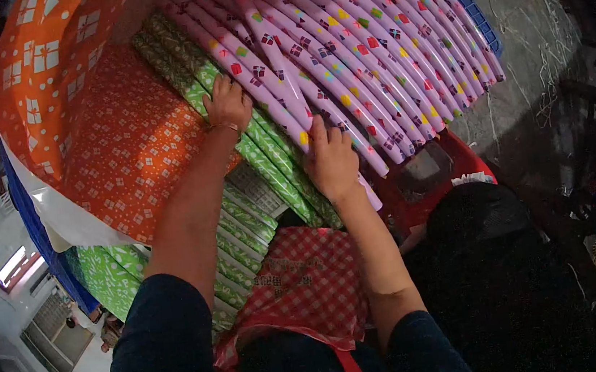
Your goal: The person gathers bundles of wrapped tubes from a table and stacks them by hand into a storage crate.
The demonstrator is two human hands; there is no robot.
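My left hand (228, 106) rests on the green patterned wrapping-paper rolls (274, 163), its fingers stretched over them. My right hand (332, 159) is closed around the near end of a pink gift-print wrapping-paper roll (289, 89). That roll lies slantwise across the other pink rolls (380, 68), which sit side by side in a wide row. The right palm and the gripped end are partly hidden from above. Orange gift-print paper (126, 139) spreads to the left of my left forearm.
More green rolls (235, 247) lie near my checked apron (307, 276). A red plastic stool or chair (466, 161) stands under the pink rolls' near ends. Beside it is a dark rounded shape (492, 238). A blue basket edge (472, 15) shows at the far right; pale strings (548, 80) litter the floor.
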